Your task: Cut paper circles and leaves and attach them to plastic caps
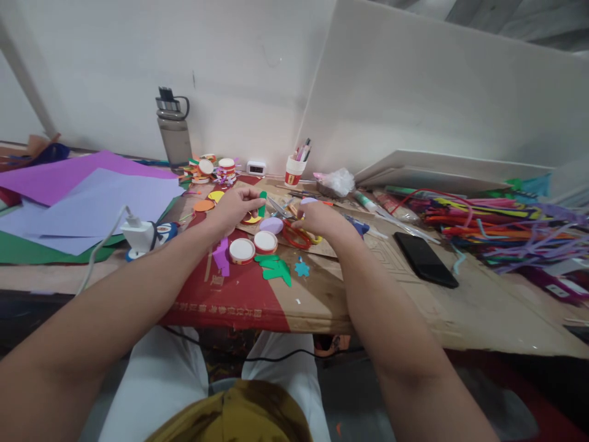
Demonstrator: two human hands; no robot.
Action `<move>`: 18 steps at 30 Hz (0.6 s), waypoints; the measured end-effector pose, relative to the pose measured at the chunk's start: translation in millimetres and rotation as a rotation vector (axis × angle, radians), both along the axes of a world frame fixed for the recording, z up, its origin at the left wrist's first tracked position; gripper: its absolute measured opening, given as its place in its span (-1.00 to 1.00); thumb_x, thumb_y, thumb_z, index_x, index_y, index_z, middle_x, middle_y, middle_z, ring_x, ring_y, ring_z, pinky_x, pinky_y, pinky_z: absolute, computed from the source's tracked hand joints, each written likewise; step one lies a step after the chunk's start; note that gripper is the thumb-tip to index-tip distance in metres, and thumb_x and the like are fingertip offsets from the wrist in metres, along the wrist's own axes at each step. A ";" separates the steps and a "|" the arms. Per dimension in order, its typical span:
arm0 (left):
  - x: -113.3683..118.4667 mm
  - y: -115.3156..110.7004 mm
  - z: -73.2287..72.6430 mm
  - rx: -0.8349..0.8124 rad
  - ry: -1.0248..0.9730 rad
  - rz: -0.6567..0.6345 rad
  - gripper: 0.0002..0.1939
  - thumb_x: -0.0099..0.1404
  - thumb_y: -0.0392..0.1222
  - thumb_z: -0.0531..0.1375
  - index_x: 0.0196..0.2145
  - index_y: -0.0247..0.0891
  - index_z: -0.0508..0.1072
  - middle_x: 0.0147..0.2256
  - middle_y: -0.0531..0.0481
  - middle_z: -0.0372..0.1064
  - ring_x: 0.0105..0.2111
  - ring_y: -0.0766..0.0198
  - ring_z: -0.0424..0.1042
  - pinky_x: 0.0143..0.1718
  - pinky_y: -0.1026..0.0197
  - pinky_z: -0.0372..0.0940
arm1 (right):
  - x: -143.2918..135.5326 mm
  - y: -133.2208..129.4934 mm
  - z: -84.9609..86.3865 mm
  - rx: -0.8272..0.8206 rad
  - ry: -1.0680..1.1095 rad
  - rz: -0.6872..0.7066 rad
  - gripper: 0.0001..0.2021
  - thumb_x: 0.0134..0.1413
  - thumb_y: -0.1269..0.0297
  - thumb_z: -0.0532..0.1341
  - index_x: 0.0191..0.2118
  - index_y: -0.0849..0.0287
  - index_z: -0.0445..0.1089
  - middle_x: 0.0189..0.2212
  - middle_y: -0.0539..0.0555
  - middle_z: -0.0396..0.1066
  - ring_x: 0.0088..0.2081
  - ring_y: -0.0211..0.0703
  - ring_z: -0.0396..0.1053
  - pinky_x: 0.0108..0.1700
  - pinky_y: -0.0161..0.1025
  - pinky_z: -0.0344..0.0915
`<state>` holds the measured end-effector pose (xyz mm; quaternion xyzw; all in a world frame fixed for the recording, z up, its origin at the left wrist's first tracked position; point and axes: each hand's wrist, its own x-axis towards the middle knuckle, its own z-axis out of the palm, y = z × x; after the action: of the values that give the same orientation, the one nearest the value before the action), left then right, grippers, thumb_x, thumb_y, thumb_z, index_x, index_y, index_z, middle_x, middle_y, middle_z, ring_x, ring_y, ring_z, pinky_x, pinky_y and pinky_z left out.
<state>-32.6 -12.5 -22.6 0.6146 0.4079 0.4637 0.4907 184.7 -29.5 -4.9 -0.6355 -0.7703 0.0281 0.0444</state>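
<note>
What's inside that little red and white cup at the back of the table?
The cup holds several pens or markers standing upright, their tops poking above the rim. Their lower parts and anything else at the bottom are hidden by the cup's wall.

Small green paper strip, upright, beside red-handled scissors

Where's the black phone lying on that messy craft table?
In the head view the black phone lies flat on the cardboard-covered table, to the right of the right hand and just in front of the heap of coloured pipe cleaners.
</note>
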 end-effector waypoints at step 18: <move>-0.9 2.4 3.7 -0.064 -0.170 -0.022 -0.82 0.16 -0.22 0.35 -0.45 -0.31 0.42 -0.61 0.05 0.36 -0.67 0.47 0.24 -0.67 0.41 0.01 | -2.6 8.8 -6.3 0.272 0.442 0.022 -0.53 0.22 0.32 0.12 0.24 0.17 0.24 -0.01 0.24 0.50 0.00 0.08 0.46 0.01 -0.05 0.38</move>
<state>-33.5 -10.1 -18.8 0.5615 0.3724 0.4955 0.5482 182.0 -20.7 -11.2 -0.5939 -0.7453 0.0632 0.2964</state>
